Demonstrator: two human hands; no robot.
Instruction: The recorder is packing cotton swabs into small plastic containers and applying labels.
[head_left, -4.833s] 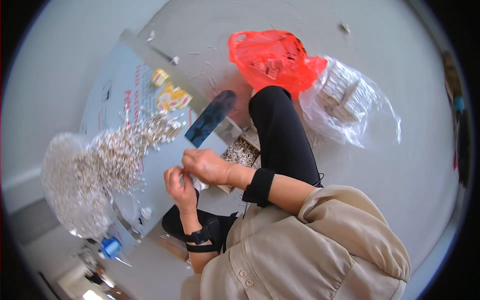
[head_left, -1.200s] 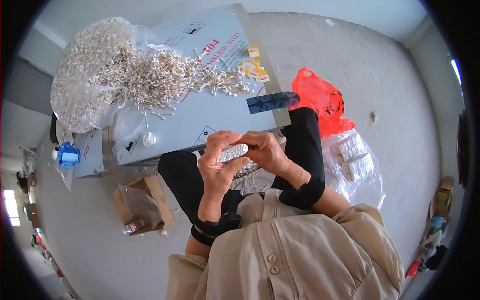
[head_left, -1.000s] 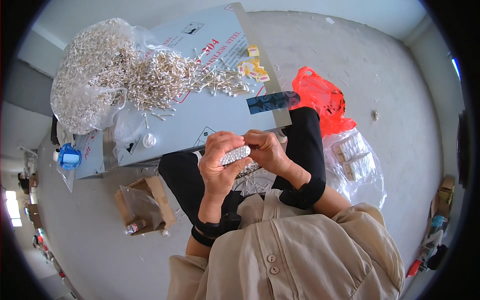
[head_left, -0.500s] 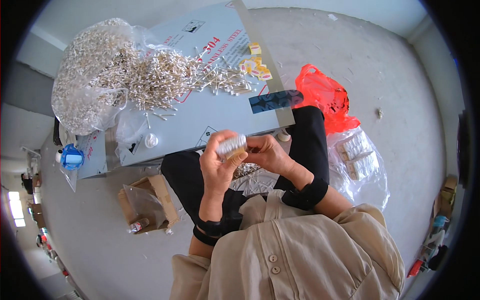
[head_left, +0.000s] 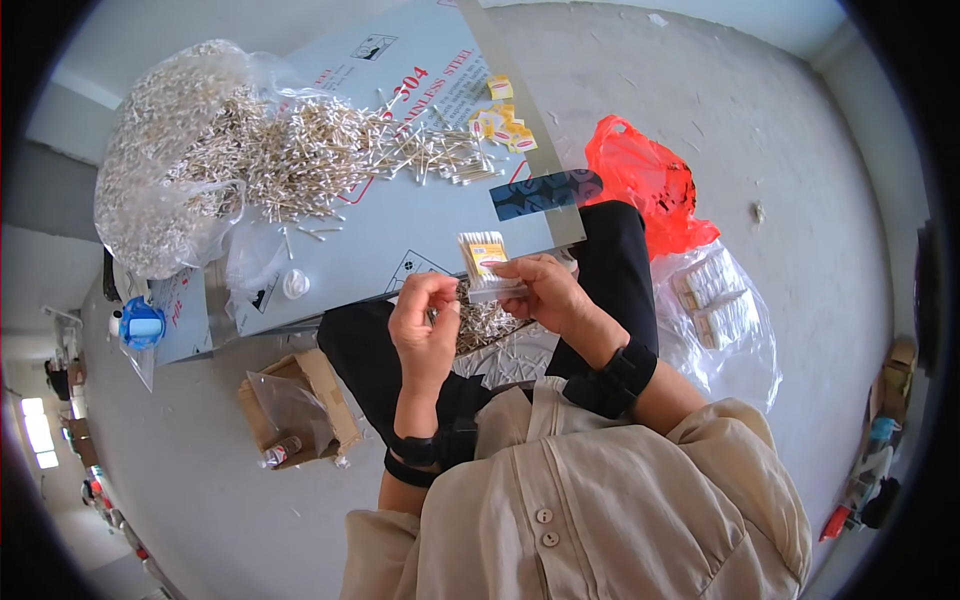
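Observation:
My right hand (head_left: pixel 548 292) pinches a small clear bag of cotton swabs (head_left: pixel 484 262) by its lower right part. Packed side by side, the swabs stand with white tips up, and a yellow label shows on the front. Left of the bag is my left hand (head_left: pixel 424 318), fingers loosely curled and a gap showing between thumb and forefinger; it seems to hold nothing. Below the bag, between my knees, lies a pile of loose swabs (head_left: pixel 482 325), partly hidden by my hands.
A large clear bag (head_left: pixel 165 180) spills a heap of swabs (head_left: pixel 310 150) over the metal-topped table (head_left: pixel 350 235). Yellow labels (head_left: pixel 505 128) lie at its right edge. To the right are a red plastic bag (head_left: pixel 645 185) and a clear bag of packs (head_left: pixel 715 300). A cardboard box (head_left: pixel 335 400) stands lower left.
The swab bundle, held between both hands before, is now in my right hand alone, upright with its label showing. My left hand has come away from it to the left.

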